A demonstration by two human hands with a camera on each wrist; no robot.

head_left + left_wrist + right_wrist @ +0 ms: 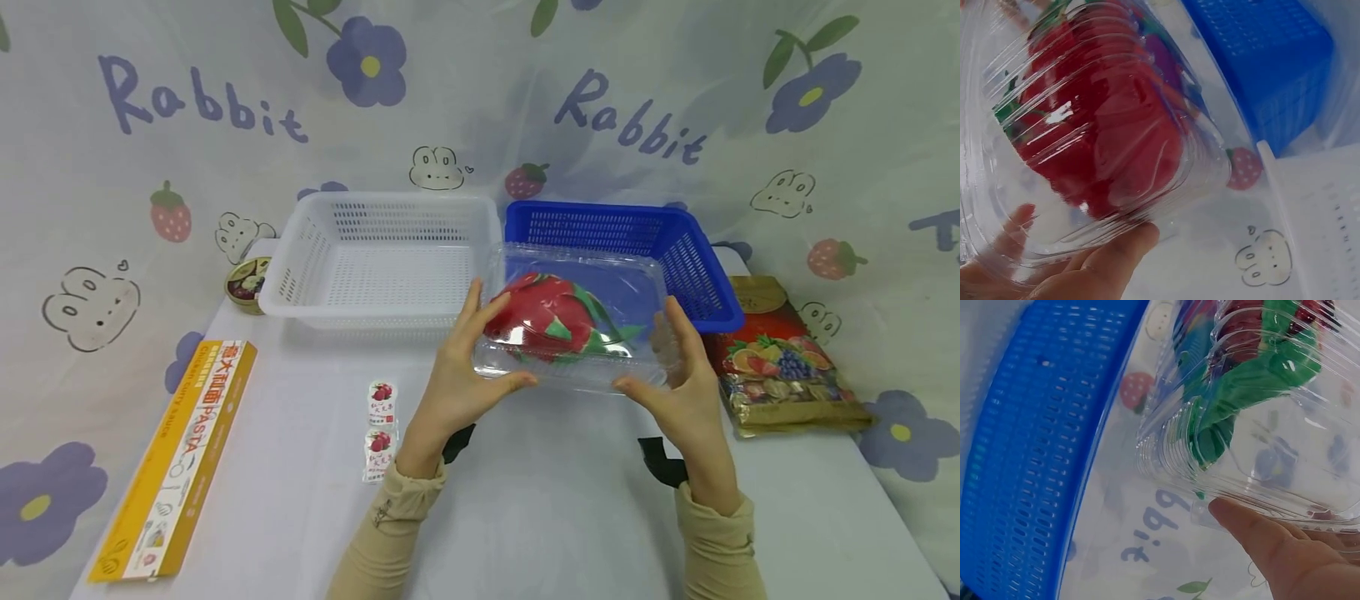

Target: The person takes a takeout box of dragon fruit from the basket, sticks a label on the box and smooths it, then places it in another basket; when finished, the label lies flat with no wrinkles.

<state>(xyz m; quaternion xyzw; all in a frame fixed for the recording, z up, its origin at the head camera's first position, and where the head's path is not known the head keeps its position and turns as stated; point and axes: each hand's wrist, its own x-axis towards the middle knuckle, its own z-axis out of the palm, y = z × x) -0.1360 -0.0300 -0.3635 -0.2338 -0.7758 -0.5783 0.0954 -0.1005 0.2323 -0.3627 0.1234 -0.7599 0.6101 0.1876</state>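
A clear plastic clamshell box [637, 287] is raised above the table, tilted, with its lid side toward me. Inside lies a red dragon fruit [543, 312] with green leaf tips, seen through the plastic in both wrist views. My left hand [459, 375] grips the box's left end, thumb at the near edge and fingers along the side. On the opposite end my right hand [681, 396] holds it the same way. In the right wrist view, the right thumb [1247, 528] presses along the box's rim.
Behind the box stands a blue basket [701, 267], beside a white basket [382, 312]. Two dragon fruit stickers [381, 429] lie left of my hands. A yellow pasta box [176, 462] is at far left, a round tin [246, 285] behind it, and a red-gold bag [787, 367] at right.
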